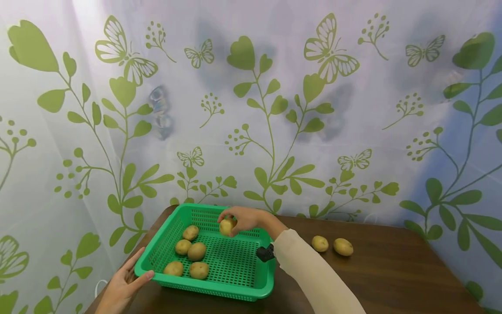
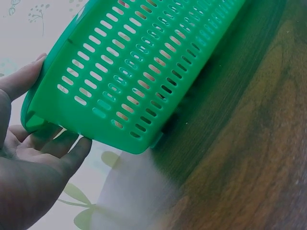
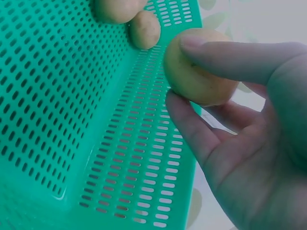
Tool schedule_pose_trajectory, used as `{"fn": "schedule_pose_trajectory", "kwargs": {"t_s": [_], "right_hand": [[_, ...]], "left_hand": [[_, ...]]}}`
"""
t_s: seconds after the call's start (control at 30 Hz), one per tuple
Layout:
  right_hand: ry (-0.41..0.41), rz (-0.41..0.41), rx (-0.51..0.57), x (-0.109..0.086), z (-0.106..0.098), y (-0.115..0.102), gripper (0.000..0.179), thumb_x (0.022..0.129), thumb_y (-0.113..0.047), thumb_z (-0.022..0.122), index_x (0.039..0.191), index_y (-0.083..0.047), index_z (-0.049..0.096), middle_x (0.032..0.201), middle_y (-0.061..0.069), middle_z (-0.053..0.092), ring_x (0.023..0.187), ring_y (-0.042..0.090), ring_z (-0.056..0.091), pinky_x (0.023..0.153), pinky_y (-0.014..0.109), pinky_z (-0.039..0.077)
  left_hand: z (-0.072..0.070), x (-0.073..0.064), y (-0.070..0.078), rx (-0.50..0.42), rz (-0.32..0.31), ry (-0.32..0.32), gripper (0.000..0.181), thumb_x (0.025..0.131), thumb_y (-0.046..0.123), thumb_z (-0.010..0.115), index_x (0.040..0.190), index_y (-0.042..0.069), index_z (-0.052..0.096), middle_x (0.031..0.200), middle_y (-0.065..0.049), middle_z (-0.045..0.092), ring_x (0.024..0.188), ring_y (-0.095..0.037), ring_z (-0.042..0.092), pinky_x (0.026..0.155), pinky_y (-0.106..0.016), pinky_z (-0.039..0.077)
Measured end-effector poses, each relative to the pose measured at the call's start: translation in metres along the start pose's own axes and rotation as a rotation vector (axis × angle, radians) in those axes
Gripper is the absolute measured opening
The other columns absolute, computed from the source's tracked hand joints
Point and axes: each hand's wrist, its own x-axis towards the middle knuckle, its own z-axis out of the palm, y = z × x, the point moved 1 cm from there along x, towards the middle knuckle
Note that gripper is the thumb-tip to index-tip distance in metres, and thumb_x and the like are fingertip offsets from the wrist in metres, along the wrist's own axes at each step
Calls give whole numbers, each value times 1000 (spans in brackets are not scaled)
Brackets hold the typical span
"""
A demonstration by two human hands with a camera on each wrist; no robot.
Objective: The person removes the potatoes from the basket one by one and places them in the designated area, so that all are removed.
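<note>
- from the head view, my right hand (image 1: 245,218) pinches a potato (image 1: 227,227) over the far part of the green basket (image 1: 213,286), close to its far wall. my forearm slants in from the near right, sleeve (image 1: 317,270) crossing the basket's right side, hand pointing left.
- five loose potatoes (image 1: 196,251) lie in the basket's left half; two more (image 1: 320,244) (image 1: 343,247) sit on the wooden table (image 1: 392,270) to the right.
- my left hand (image 1: 124,283) grips the basket's near left corner, thumb over the rim.
- i judge each potato firm, fairly light for its size, a little smooth and easily bruised; best taken round its widest part.
- from the left wrist view, my thumb lies against the rim and my fingers hook under it. the slotted plastic looks light and slightly bendy, so the rim seems the right place to hold.
- from the right wrist view, my thumb presses one side of the potato and my fingers support the other, spread about its width. two potatoes lie beyond, touching or nearly so; i cannot tell which.
</note>
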Motion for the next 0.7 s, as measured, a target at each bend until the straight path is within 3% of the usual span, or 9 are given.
{"fn": "schedule_pose_trajectory", "kwargs": {"t_s": [0.13,0.37,0.5,0.7], "right_hand": [[45,5,22,-10,1,1,50,93,-7,80,138,-18,62,130,1,57,110,19,58,83,31,54],[130,41,293,-30,-1,2,51,92,-3,79,139,-16,62,127,9,54,105,25,59,89,50,55],[164,48,384,-36,-2,8,51,92,-2,79,138,-18,63,133,11,52,108,26,59,87,43,55],[226,35,493,-42,1,14,51,91,-1,80,137,-17,64,137,12,52,112,28,58,87,43,56]], "left_hand": [[0,0,-1,17,-16,-13,77,106,10,62,164,-3,14,162,-33,19,109,21,45,87,-16,52],[0,1,1,-7,-22,-31,77,106,11,60,164,-3,11,162,-33,16,110,19,47,88,-16,51],[-1,1,1,-16,-5,-43,77,107,10,60,164,-4,10,162,-35,14,112,18,48,89,-16,51],[-3,1,1,24,-3,-43,78,107,12,60,164,-5,10,163,-35,10,110,23,43,88,-14,51]]}}
